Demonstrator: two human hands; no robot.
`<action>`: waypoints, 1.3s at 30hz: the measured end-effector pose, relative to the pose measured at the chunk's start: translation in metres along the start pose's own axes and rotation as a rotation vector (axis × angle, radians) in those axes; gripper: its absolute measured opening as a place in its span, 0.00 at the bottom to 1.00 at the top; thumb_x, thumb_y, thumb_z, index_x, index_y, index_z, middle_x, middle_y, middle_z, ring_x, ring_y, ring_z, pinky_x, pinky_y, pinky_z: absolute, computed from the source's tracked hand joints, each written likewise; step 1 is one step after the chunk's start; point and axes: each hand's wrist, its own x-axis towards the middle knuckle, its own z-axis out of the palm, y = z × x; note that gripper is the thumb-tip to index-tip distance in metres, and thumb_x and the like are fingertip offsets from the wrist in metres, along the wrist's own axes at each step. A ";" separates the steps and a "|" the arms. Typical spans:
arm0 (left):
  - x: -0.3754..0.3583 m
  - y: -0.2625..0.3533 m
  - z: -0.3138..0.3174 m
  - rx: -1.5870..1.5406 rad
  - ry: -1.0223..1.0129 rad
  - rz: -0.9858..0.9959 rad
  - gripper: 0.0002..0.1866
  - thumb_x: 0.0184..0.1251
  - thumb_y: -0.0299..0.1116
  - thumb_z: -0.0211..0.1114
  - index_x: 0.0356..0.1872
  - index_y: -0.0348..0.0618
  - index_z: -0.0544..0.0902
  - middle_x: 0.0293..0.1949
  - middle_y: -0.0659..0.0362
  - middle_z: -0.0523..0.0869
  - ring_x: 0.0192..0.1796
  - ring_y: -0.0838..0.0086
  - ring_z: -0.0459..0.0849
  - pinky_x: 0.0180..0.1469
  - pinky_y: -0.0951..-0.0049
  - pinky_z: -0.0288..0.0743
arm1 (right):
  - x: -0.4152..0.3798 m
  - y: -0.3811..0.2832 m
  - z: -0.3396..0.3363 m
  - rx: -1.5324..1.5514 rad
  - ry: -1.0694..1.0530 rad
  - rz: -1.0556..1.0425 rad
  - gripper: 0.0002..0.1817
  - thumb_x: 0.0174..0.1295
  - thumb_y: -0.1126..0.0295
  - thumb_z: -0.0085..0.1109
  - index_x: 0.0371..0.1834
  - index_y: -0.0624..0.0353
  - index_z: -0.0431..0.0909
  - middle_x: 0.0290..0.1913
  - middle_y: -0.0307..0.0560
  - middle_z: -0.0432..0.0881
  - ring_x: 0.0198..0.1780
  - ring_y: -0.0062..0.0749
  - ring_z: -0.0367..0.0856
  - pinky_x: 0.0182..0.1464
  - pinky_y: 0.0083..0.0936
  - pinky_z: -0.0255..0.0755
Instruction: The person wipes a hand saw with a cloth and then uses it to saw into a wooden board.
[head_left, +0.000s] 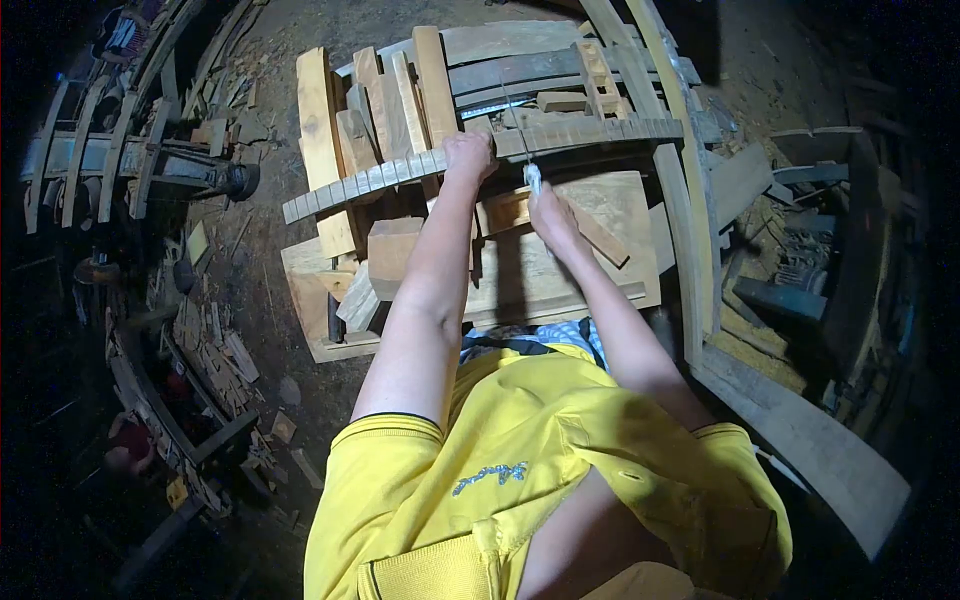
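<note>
A long, slightly bowed wooden strip [385, 177] with many cross lines along its face lies across the bench, over other boards. My left hand [470, 155] is closed over the strip near its middle. Just to the right, my right hand [553, 217] grips the pale handle of a handsaw [532, 178]. The saw's thin blade points away from me and crosses the strip. Below the strip, a short wooden stick [600, 237] lies slanted beside my right hand on a wide board [625, 205]. A wood block [394, 243] sits left of my left forearm.
Several upright planks [432, 85] stand behind the strip. A small wooden frame piece [598, 78] lies at the back right. Long beams [683, 220] run along the bench's right side. Wood scraps [240, 355] cover the floor at left, and a wide plank [810, 440] lies at lower right.
</note>
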 end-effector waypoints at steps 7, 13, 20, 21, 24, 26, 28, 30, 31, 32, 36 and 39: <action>0.001 0.003 -0.004 0.002 -0.100 -0.015 0.15 0.49 0.37 0.57 0.39 0.47 0.77 0.39 0.54 0.82 0.44 0.63 0.80 0.45 0.60 0.68 | 0.020 -0.011 -0.006 -0.005 0.013 0.021 0.18 0.60 0.63 0.38 0.45 0.66 0.65 0.36 0.73 0.74 0.43 0.65 0.72 0.45 0.51 0.64; -0.001 0.003 -0.005 0.037 -0.082 -0.015 0.14 0.50 0.37 0.56 0.40 0.47 0.77 0.38 0.54 0.82 0.44 0.63 0.80 0.44 0.60 0.69 | -0.017 0.003 0.003 -0.001 -0.076 0.081 0.19 0.59 0.63 0.40 0.50 0.62 0.64 0.41 0.67 0.75 0.46 0.60 0.73 0.48 0.48 0.65; 0.001 -0.002 0.012 0.054 -0.014 -0.006 0.11 0.54 0.34 0.53 0.38 0.48 0.76 0.37 0.55 0.82 0.43 0.64 0.80 0.43 0.60 0.68 | -0.019 0.015 0.002 0.052 -0.056 0.078 0.19 0.60 0.61 0.37 0.47 0.65 0.65 0.42 0.69 0.74 0.47 0.62 0.71 0.49 0.47 0.65; 0.003 -0.003 0.014 0.052 -0.025 -0.010 0.11 0.55 0.34 0.52 0.39 0.49 0.76 0.38 0.55 0.82 0.43 0.64 0.80 0.43 0.60 0.68 | -0.024 0.016 -0.002 0.027 -0.047 0.049 0.19 0.61 0.62 0.38 0.46 0.67 0.65 0.43 0.71 0.72 0.48 0.62 0.70 0.50 0.48 0.63; 0.007 -0.001 0.010 0.062 -0.032 -0.010 0.11 0.56 0.34 0.50 0.39 0.49 0.76 0.39 0.56 0.81 0.43 0.64 0.80 0.43 0.59 0.68 | -0.044 0.024 0.005 0.041 0.020 0.005 0.20 0.61 0.59 0.36 0.45 0.66 0.66 0.38 0.73 0.73 0.44 0.64 0.71 0.49 0.50 0.63; 0.005 -0.003 0.010 0.079 -0.049 -0.013 0.11 0.56 0.34 0.49 0.39 0.50 0.77 0.40 0.56 0.81 0.43 0.64 0.80 0.44 0.59 0.68 | -0.038 0.021 0.009 0.063 0.041 0.009 0.19 0.61 0.60 0.37 0.42 0.67 0.67 0.37 0.73 0.74 0.44 0.64 0.71 0.48 0.50 0.63; 0.003 -0.001 0.007 0.078 -0.022 -0.017 0.12 0.57 0.34 0.49 0.40 0.49 0.77 0.40 0.57 0.81 0.44 0.64 0.80 0.44 0.59 0.68 | -0.027 0.015 0.007 0.098 -0.021 -0.054 0.19 0.61 0.61 0.37 0.42 0.67 0.67 0.37 0.72 0.74 0.45 0.63 0.71 0.47 0.50 0.64; -0.005 0.005 -0.004 0.089 -0.037 -0.001 0.12 0.56 0.34 0.50 0.40 0.49 0.77 0.41 0.57 0.81 0.44 0.64 0.80 0.44 0.59 0.68 | -0.011 0.014 0.008 0.099 0.015 -0.026 0.19 0.60 0.61 0.36 0.41 0.67 0.67 0.37 0.72 0.74 0.44 0.63 0.72 0.46 0.50 0.64; -0.007 0.007 -0.010 0.096 -0.048 0.000 0.12 0.56 0.34 0.50 0.40 0.49 0.77 0.41 0.57 0.81 0.45 0.64 0.80 0.44 0.59 0.68 | -0.003 0.012 0.004 0.104 -0.009 0.000 0.18 0.60 0.61 0.36 0.41 0.66 0.67 0.37 0.71 0.74 0.44 0.63 0.72 0.46 0.50 0.64; -0.003 0.004 -0.003 0.097 -0.047 0.006 0.12 0.56 0.34 0.50 0.40 0.49 0.77 0.41 0.57 0.81 0.45 0.64 0.80 0.44 0.59 0.68 | 0.000 0.011 0.001 0.112 -0.034 0.024 0.18 0.60 0.60 0.36 0.41 0.65 0.68 0.37 0.71 0.74 0.43 0.63 0.72 0.46 0.51 0.64; 0.010 -0.005 0.014 0.042 0.007 -0.014 0.16 0.48 0.39 0.60 0.38 0.45 0.76 0.38 0.54 0.81 0.43 0.62 0.80 0.43 0.59 0.71 | -0.033 0.022 0.012 0.107 0.053 0.034 0.20 0.61 0.58 0.34 0.48 0.60 0.67 0.39 0.73 0.73 0.46 0.65 0.70 0.49 0.49 0.64; 0.005 -0.002 0.007 0.030 0.006 -0.008 0.17 0.46 0.40 0.61 0.38 0.44 0.76 0.38 0.53 0.81 0.43 0.62 0.80 0.43 0.60 0.71 | -0.033 0.026 0.017 0.096 0.045 0.036 0.22 0.63 0.58 0.30 0.51 0.62 0.65 0.42 0.74 0.72 0.48 0.67 0.68 0.51 0.50 0.62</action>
